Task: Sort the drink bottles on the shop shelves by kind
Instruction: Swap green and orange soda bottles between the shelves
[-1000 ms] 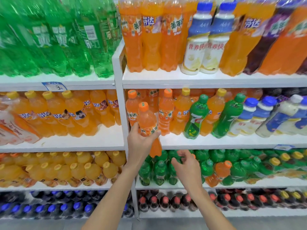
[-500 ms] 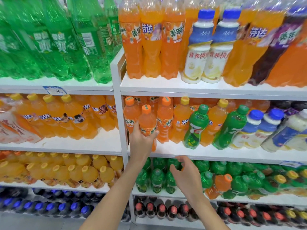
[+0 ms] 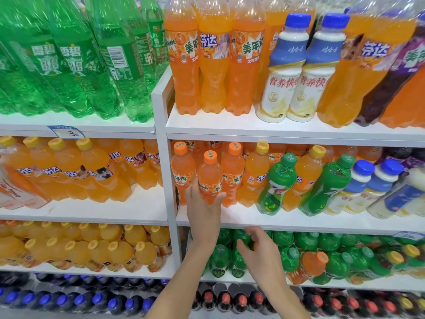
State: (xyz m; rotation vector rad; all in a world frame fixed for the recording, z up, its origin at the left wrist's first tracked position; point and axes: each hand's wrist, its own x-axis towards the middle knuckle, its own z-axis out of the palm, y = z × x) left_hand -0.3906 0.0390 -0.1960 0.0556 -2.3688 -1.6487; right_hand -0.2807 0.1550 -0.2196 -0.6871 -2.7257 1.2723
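Orange soda bottle (image 3: 209, 178) stands upright at the middle shelf (image 3: 299, 221) front, gripped by the left hand (image 3: 203, 207); right hand (image 3: 259, 252) hovers loosely spread, holding nothing

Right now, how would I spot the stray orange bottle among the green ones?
From the white post between the bays, take the right bay's third visible shelf of green bottles. Right of the right hand sits the orange bottle, its body and cap orange among green neighbours.
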